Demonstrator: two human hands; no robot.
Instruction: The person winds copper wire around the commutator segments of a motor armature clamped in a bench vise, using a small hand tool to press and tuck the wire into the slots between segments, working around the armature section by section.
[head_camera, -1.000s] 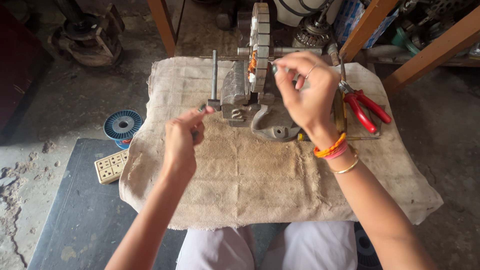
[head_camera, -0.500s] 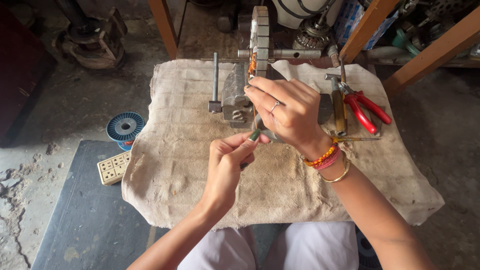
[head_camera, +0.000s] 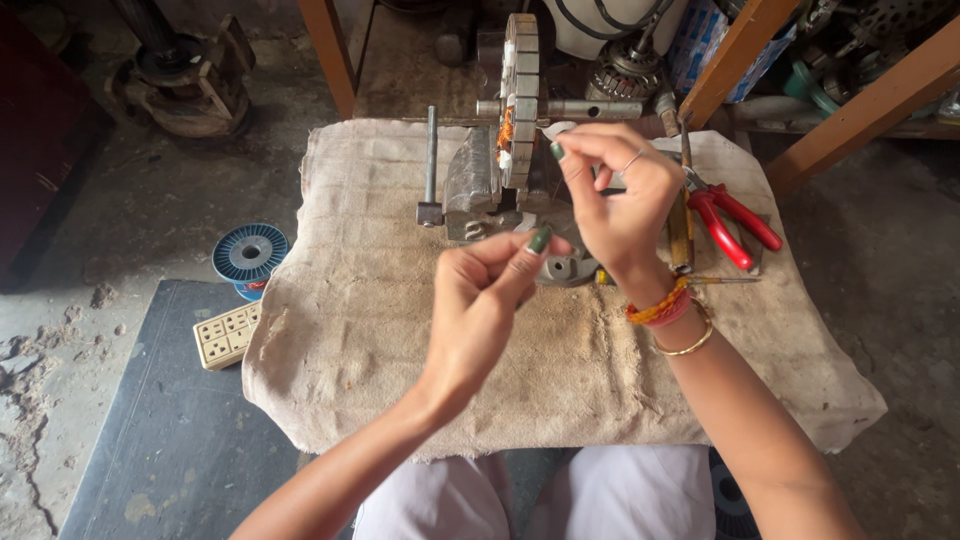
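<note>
Burlap cloth (head_camera: 400, 330) over bench, landmark. Bench vise (head_camera: 480, 185) at cloth's far centre clamps upright laminated stator disc (head_camera: 520, 100), copper winding visible. Right hand (head_camera: 620, 205) raised beside disc, fingertips pinched; held item indiscernible. Left hand (head_camera: 480, 300) nearer, fingers pinched, contents unclear. Red-handled pliers (head_camera: 735, 225) on cloth's right; blue wire spool (head_camera: 250, 255) off left edge.

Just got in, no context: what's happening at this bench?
A person sits at a cloth-covered bench with a slotted metal core clamped upright in a small vise. The right hand is raised beside the core, fingertips pinched near its windings. The left hand is pinched too, lower and in front of the vise; what either holds is too fine to see. Red pliers lie to the right, a wire spool on the floor to the left.
</note>
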